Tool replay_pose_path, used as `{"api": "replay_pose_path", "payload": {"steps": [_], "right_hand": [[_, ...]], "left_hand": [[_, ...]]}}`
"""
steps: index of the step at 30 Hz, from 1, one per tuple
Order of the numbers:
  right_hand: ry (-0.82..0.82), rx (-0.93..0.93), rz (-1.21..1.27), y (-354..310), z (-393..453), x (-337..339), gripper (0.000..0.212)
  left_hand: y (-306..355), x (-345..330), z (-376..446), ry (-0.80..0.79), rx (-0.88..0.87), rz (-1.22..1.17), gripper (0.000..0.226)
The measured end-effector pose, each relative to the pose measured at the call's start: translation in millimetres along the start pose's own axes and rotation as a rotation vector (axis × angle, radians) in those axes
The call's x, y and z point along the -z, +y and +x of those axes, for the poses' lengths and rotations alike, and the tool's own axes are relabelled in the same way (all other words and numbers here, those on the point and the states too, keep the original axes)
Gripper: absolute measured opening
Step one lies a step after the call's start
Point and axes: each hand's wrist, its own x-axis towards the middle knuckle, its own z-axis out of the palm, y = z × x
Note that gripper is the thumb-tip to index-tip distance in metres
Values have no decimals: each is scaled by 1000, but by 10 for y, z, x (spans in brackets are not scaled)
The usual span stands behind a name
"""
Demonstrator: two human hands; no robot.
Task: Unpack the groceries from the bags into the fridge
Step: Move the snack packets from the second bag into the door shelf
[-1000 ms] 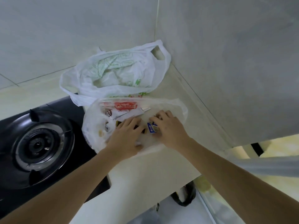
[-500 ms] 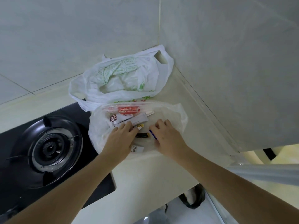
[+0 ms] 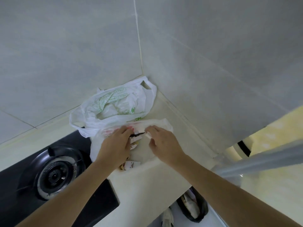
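**Head camera: two hands, two bags at the counter corner**

Head view shows both my hands in the nearer of two plastic bags on the pale counter (image 3: 147,185). My left hand (image 3: 114,145) curls over small packets (image 3: 131,164) inside the thin clear bag (image 3: 160,125); exactly what it grips I cannot tell. My right hand (image 3: 164,143) pinches a small white item (image 3: 148,135) at the fingertips. Behind the clear bag, touching it, slumps a crinkled white bag with green print (image 3: 114,104). Left of the clear bag sits one round black gas burner (image 3: 55,174).
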Motion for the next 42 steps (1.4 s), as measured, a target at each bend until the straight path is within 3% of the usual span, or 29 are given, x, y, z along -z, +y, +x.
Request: {"api": "replay_pose_path", "payload": {"steps": [5, 10, 16, 24, 32, 42], "right_hand": [[181, -181, 47, -373, -268, 872, 40], [396, -363, 14, -787, -1005, 1906, 38], [655, -538, -173, -1253, -2352, 2957, 37], [900, -833, -536, -2131, -4508, 4010, 38], [1179, -1197, -742, -3208, -6723, 4324, 37], [1386, -1780, -872, -4554, -8537, 3674, 39]], "left_hand": [[247, 663, 62, 49, -187, -90, 23], [902, 1270, 101, 58, -500, -224, 18], [2333, 1706, -204, 68, -860, -348, 19], [4649, 2044, -1553, 58, -1402, -503, 16], [6475, 1990, -3567, -83, -1780, -676, 16], [7466, 1555, -6159, -459, -2207, -815, 14]]}}
